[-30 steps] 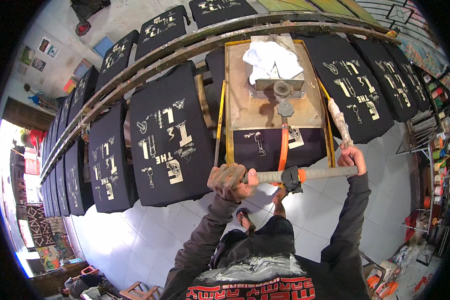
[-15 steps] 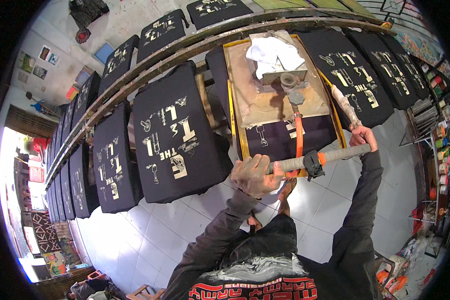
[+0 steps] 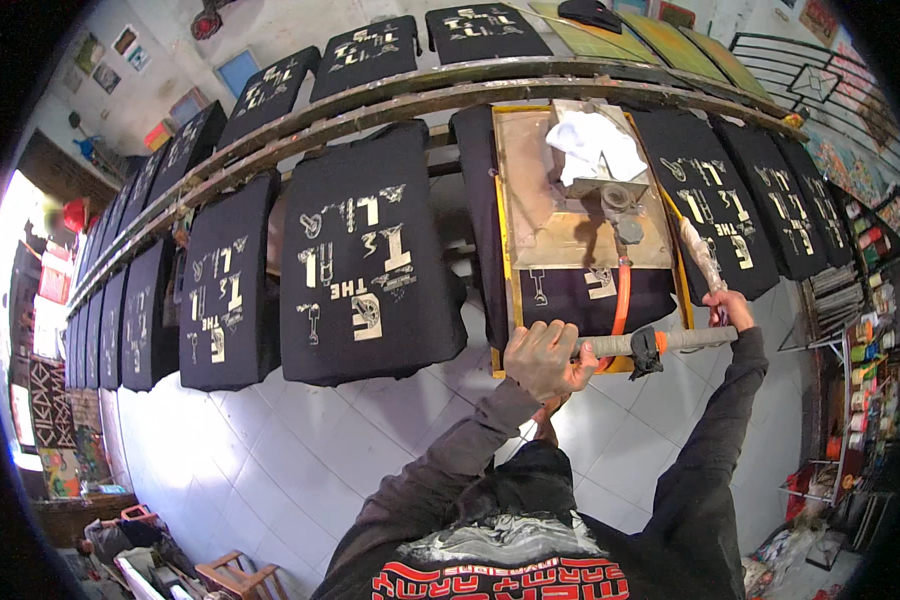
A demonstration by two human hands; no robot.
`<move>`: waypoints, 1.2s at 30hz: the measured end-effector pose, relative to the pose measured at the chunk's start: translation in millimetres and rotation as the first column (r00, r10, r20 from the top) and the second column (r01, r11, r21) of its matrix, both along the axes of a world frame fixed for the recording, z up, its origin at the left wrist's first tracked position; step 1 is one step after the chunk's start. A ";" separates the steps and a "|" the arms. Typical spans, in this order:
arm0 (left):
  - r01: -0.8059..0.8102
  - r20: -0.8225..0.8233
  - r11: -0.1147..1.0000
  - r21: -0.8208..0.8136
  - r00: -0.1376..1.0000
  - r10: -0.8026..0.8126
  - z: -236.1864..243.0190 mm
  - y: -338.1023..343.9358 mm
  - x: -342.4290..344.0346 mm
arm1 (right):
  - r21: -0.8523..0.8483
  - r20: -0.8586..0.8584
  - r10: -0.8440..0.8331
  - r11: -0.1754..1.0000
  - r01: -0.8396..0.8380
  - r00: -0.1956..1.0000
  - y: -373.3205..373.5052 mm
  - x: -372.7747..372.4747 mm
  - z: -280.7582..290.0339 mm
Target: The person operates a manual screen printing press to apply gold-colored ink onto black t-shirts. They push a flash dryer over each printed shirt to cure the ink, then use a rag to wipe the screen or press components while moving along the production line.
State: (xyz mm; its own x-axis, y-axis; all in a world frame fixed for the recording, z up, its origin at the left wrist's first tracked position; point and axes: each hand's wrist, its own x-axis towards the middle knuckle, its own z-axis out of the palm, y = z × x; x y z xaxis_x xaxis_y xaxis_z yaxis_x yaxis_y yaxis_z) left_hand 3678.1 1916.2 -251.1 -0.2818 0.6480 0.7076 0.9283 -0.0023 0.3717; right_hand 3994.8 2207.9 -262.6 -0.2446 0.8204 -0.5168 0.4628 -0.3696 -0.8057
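Observation:
A metal heater panel (image 3: 545, 225) in a yellow frame (image 3: 513, 310) lies over a black T-shirt (image 3: 590, 305), whose lower print shows below the panel's near edge. My left hand (image 3: 550, 360) is wrapped round the left end of the panel's tape-wrapped handle bar (image 3: 695, 338). At the bar's right end, my right hand (image 3: 730, 310) is closed, its fingers partly hidden, near a rod wrapped in pale material (image 3: 700, 255). From a metal fitting, an orange hose (image 3: 624, 295) runs down to the bar. On top of the panel's metal box rests a crumpled white cloth (image 3: 595, 145).
Printed black shirts (image 3: 360, 260) on boards line both sides of long rails (image 3: 320, 122). More shirts (image 3: 735, 215) stand close on the right. Shelves with colourful containers (image 3: 860, 380) run along the right edge. A wooden stool (image 3: 238, 578) stands at lower left on the tiled floor.
The view has shifted, and the handle bar now looks more level. Both hands remain at the bar's ends; my right hand appears lower in the picture.

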 end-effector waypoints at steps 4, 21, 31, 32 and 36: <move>-0.015 0.004 0.999 0.041 1.000 0.015 -4.0 0.2 -3.4 | 0.028 0.065 0.033 0.999 -0.035 0.997 -0.4 -1.8 0.7; 0.028 0.016 1.000 0.008 0.999 -0.028 -6.8 -6.4 -6.8 | 0.027 -0.009 -0.005 1.000 0.005 1.000 3.2 3.6 -14.9; 0.092 0.174 0.996 -0.014 0.981 -0.088 0.9 -31.5 -3.3 | 0.018 0.034 0.045 0.999 -0.046 0.998 8.1 26.5 -29.7; 0.104 0.181 0.995 -0.011 0.978 -0.100 -0.4 -35.5 0.6 | 0.024 0.035 0.072 0.997 -0.073 0.997 6.1 35.3 -31.4; 0.097 0.199 0.995 -0.024 0.976 -0.090 -6.6 -54.4 14.0 | 0.010 0.020 0.089 0.996 -0.089 0.996 -11.0 43.5 -31.3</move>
